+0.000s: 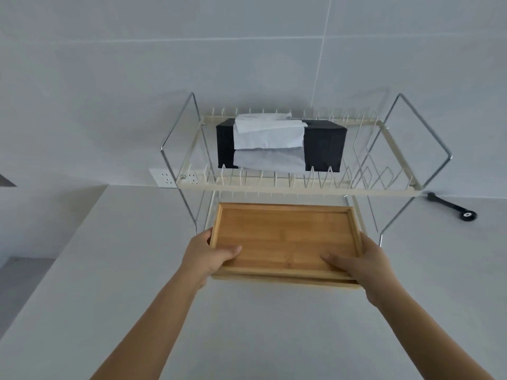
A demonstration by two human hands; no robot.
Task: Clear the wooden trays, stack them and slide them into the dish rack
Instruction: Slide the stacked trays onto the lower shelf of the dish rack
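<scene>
Two stacked wooden trays (285, 237) sit level in front of the dish rack (299, 186), their far edge under its upper shelf. The top tray is bare inside; only the lower tray's front edge shows beneath it. My left hand (210, 255) grips the stack's near left corner, thumb on the tray floor. My right hand (365, 266) grips the near right corner the same way. The rack is a two-tier frame of chrome wire and cream bars standing on the white counter against the wall.
A dark tissue box (323, 144) with white tissue (267, 133) pulled out rests on the rack's upper shelf. A black tool (452, 207) lies on the counter right of the rack. A wall socket (164, 178) sits left of it. The counter edge drops off at left.
</scene>
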